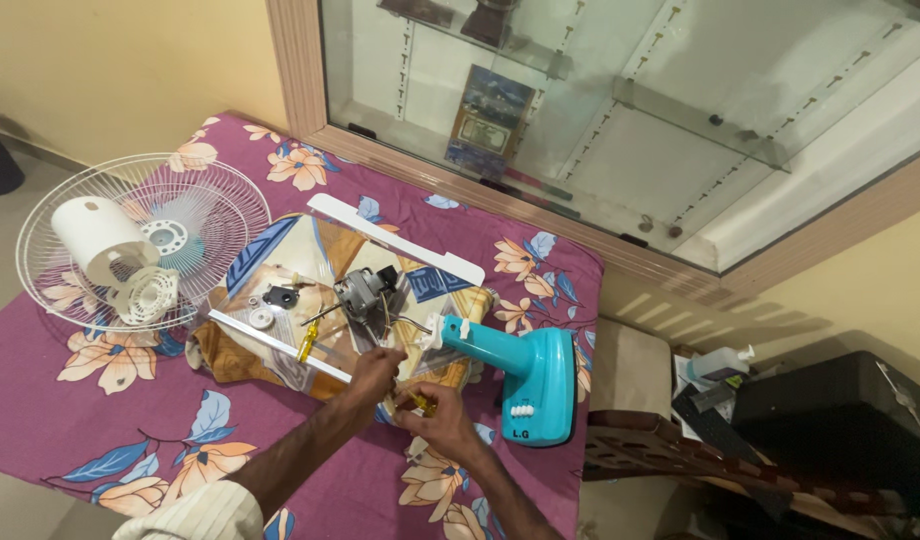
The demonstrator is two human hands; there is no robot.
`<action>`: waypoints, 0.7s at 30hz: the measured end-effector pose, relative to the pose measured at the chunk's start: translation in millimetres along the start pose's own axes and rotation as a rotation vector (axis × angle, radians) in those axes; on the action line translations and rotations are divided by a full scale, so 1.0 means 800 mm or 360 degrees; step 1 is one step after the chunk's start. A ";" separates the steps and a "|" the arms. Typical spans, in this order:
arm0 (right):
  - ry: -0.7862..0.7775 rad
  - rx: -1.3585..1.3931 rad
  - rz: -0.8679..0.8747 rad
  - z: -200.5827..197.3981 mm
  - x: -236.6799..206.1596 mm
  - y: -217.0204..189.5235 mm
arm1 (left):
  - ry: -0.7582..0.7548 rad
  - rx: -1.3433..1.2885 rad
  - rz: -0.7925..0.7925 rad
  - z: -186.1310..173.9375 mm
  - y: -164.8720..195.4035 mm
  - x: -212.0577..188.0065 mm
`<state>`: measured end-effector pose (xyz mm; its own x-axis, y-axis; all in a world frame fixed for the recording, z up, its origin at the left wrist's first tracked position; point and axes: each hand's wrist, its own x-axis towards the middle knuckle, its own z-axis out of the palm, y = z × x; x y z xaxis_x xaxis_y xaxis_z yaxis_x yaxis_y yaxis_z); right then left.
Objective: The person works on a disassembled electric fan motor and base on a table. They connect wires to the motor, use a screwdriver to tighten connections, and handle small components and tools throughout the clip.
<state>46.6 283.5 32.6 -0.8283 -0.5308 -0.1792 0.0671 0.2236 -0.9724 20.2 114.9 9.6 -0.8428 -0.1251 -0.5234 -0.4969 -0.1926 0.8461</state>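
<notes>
Head camera view, looking down at a table covered by a purple floral cloth (70, 420). Low in the centre of the frame, two bare hands meet. The left hand (372, 375) is curled, fingertips pinched together on something too small to make out. The right hand (438, 418), just beside it, is clenched around a small screwdriver (417, 403) with a yellow handle. Directly above the hands, a grey fan motor (364, 293) rests on a clear plastic sheet laid over a patterned board (280, 245). A second yellow-handled screwdriver (307, 340) lies left of the motor, near a few small loose parts. To the right of the hands lies a turquoise fan stand (525, 375), its white neck pointing toward the motor. In the upper left, a white wire fan guard (220, 205) holds a white motor cover (98, 238). A glass-fronted cabinet (680, 110) fills the upper right.
</notes>
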 end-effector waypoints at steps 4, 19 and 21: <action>0.0175 -0.0242 -0.0119 -0.001 0.019 0.006 | 0.0036 0.0004 -0.0024 -0.014 0.000 0.004; 0.0507 -0.0131 0.0055 0.073 0.099 0.019 | -0.0340 0.0092 -0.0167 -0.140 0.015 0.022; 0.0523 -0.0053 0.0060 0.079 0.110 0.016 | -0.0498 0.0293 -0.0112 -0.158 0.024 0.029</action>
<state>9.8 187.9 -5.1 -0.9611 -0.2306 -0.1519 0.0876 0.2673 -0.9596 17.5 -14.9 1.1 -0.8137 0.1913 -0.5489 -0.5606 -0.0085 0.8280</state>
